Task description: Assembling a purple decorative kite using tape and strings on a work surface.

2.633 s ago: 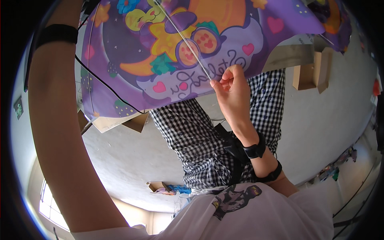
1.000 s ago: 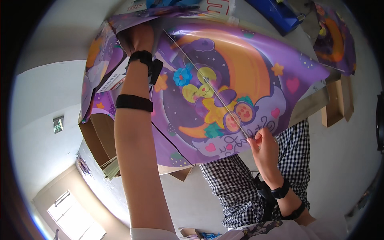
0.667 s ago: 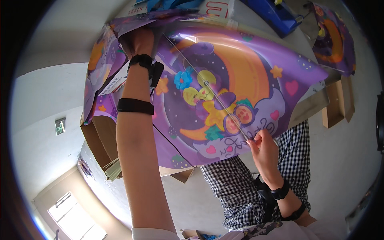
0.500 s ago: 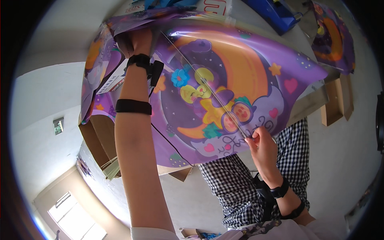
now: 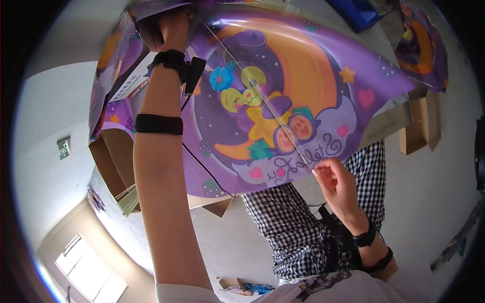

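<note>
A purple printed plastic sheet (image 5: pixel 323 45), shaped like a kite and showing an orange moon and a sleeping cartoon animal, spreads out in front of me. A thin pale rod (image 5: pixel 265 101) runs diagonally across it, from near my left hand down to the front edge. My right hand (image 5: pixel 338 187) is closed in a pinch at the rod's lower end, by the sheet's edge. My left hand (image 5: pixel 174 30) reaches to the far left, among dark folds of film that hide its fingers. Black straps circle both my forearms, and a black cable hangs from the left one.
A blue tool or dispenser (image 5: pixel 356 12) stands at the back right. Another printed purple piece (image 5: pixel 422 45) hangs at the far right edge. An open cardboard box (image 5: pixel 417 126) lies below it. On the left are more cardboard (image 5: pixel 113 156) and a white printed label (image 5: pixel 131 81).
The whole sheet appears shifted slightly up and left in view. My left hand has moved farther up and left; my right hand stays at the rod's lower end, slightly more to the right.
</note>
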`<state>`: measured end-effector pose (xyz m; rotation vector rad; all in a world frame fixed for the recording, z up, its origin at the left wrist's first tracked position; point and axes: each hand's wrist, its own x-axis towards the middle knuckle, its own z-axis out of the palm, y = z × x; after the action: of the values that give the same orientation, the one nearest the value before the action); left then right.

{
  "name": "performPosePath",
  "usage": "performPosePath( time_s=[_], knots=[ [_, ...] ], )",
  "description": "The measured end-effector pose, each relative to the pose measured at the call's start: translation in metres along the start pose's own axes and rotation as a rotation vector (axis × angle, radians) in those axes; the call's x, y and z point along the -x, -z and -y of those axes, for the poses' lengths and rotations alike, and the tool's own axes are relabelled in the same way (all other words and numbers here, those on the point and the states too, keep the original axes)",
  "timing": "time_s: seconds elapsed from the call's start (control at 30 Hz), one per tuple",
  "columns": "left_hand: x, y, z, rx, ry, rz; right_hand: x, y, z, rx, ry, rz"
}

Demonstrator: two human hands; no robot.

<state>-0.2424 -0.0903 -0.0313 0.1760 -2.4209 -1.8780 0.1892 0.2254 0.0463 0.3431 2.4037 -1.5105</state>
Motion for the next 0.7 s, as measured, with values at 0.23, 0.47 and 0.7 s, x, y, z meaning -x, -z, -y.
performPosePath(
  time_s=[0.23, 0.47, 0.7],
  knots=[
    [0.015, 0.005, -0.009, -0.038, 0.104, -0.089, -0.102, 0.004, 0.031, -0.09, 0.453, -0.162],
    [0.05, -0.006, -0.024, 0.038, 0.141, -0.155, -0.231, -0.063, 0.082, -0.233, 0.723, -0.102],
    [0.049, -0.014, -0.024, -0.115, 0.085, -0.207, -0.291, -0.067, 0.158, -0.713, 0.081, 0.317]
  ],
)
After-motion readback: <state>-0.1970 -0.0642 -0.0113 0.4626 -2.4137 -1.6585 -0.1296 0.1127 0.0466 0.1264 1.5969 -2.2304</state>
